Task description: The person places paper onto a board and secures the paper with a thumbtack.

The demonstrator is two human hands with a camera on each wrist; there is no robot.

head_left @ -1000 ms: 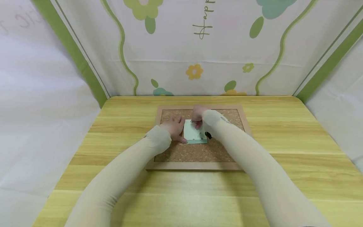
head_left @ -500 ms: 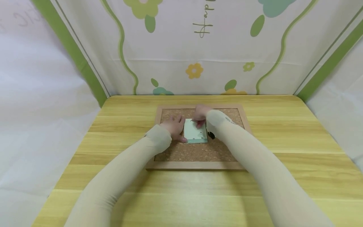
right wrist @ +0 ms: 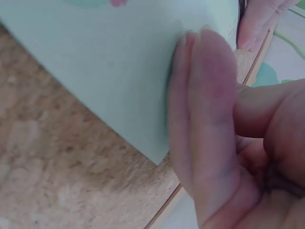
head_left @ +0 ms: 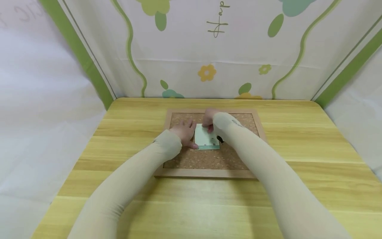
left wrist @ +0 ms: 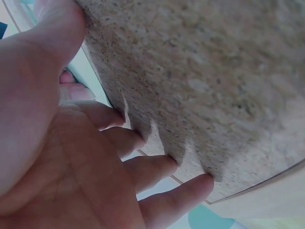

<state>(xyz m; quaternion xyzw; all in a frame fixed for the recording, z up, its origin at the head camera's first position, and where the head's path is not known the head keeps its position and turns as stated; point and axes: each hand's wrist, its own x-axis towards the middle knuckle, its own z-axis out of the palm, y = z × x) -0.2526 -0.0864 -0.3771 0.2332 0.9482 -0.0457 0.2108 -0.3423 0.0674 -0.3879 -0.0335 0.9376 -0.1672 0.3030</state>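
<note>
A pale green card (head_left: 206,138) lies on the cork board (head_left: 209,159), which has a wooden frame. My left hand (head_left: 185,132) lies flat on the cork just left of the card. Its fingers (left wrist: 157,167) are spread and straight, and the thumb touches the card's left edge. My right hand (head_left: 211,120) is curled over the card's far edge. In the right wrist view two of its fingers (right wrist: 200,100) press on the card (right wrist: 109,62) near a corner while the others are curled. Whether they also hold something small is hidden.
The cork board sits mid-table on a light wooden table (head_left: 298,146). A small dark object (head_left: 220,139) lies on the cork beside my right wrist. A flowered cloth backdrop (head_left: 209,49) and white cloth at both sides close in the table.
My right hand has shifted slightly along the card's far edge. The left hand and the card stay where they were.
</note>
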